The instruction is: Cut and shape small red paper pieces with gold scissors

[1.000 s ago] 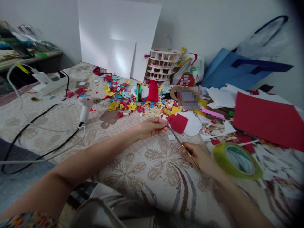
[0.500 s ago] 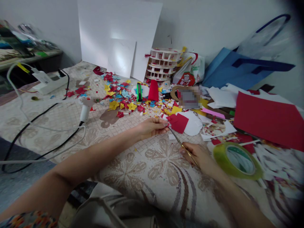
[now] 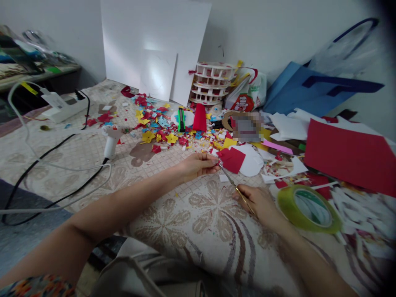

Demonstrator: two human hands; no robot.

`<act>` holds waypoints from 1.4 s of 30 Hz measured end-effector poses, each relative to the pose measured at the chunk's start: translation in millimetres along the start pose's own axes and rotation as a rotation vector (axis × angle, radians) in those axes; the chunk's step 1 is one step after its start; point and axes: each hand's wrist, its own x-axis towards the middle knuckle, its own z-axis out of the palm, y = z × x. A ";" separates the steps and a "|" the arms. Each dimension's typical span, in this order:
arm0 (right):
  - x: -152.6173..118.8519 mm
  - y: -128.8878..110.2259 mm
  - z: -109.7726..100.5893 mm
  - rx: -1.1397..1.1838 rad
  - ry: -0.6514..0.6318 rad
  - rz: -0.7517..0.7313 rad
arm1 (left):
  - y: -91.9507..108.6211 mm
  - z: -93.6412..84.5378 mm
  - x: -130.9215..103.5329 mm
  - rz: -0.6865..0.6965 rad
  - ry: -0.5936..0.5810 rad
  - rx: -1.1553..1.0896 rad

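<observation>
My left hand (image 3: 198,165) is closed in a pinch above the table, with what looks like a small piece of red paper at its fingertips, mostly hidden. In my right hand (image 3: 255,202) is a pair of slim gold-handled scissors (image 3: 230,180). Their grey tips reach up to the left fingertips; whether the blades are apart is too small to tell. Just beyond the tips lies a red paper piece (image 3: 233,161), overlapping a white paper disc (image 3: 252,161). A small white paper scrap (image 3: 224,178) is beneath the scissors.
Right of my hand is a tape roll (image 3: 309,208), near a large red sheet (image 3: 349,156). A glue gun (image 3: 111,140) with its cord stands left. Paper flowers (image 3: 148,137), a green cutter (image 3: 181,119) and a tiered white model (image 3: 212,84) are behind.
The right hand and scissors have shifted very slightly. Otherwise both hands keep their places, and the things on the table look the same.
</observation>
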 end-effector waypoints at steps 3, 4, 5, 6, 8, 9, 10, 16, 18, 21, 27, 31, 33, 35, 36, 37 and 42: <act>0.4 0.1 2.6 -0.042 0.037 0.020 | -1.4 -0.1 0.7 0.026 0.008 0.003; 0.4 -0.4 3.3 -0.057 0.047 0.027 | -2.0 -0.3 1.0 0.035 0.008 0.003; 0.3 -1.0 3.9 -0.071 0.054 0.037 | -2.7 -0.4 1.2 0.042 0.009 0.002; 0.2 -1.8 4.4 -0.087 0.061 0.049 | -3.4 -0.5 1.4 0.049 0.012 0.001; -0.1 -3.2 5.5 -0.120 0.074 0.067 | -4.8 -0.2 1.6 0.062 0.025 -0.002; -0.2 -3.7 6.1 -0.138 0.085 0.071 | -5.3 0.1 1.6 0.066 0.035 -0.003; -0.3 -4.0 6.8 -0.153 0.094 0.073 | -5.6 0.6 1.5 0.070 0.045 -0.004; 1.4 -1.6 10.4 -0.168 0.118 0.081 | -2.2 1.5 0.7 0.116 0.067 -0.018; 1.8 -0.2 10.4 -0.125 0.111 0.074 | -0.1 1.0 0.4 0.128 0.067 -0.024; 0.9 2.6 9.2 0.055 0.047 0.020 | 1.5 0.1 -0.4 0.133 0.052 -0.018; -3.5 6.7 5.9 0.369 -0.094 -0.056 | -1.1 -1.7 -2.3 0.088 -0.009 0.033; -4.0 9.8 6.0 0.429 -0.123 -0.027 | -2.1 -1.9 -2.3 0.079 -0.042 0.010; -3.4 12.7 7.4 0.441 -0.124 -0.031 | -1.2 -1.0 -2.6 0.075 -0.034 -0.004; -2.6 15.9 9.3 0.455 -0.128 -0.033 | 0.3 0.1 -3.1 0.065 -0.020 -0.004; -2.2 17.3 10.1 0.461 -0.130 -0.035 | 1.0 0.7 -3.4 0.058 -0.016 0.001; -1.8 18.3 10.8 0.466 -0.130 -0.036 | 1.7 1.1 -3.7 0.052 -0.015 0.006; -1.7 18.0 9.9 0.470 -0.139 -0.022 | 3.0 1.7 -4.4 0.055 -0.018 0.028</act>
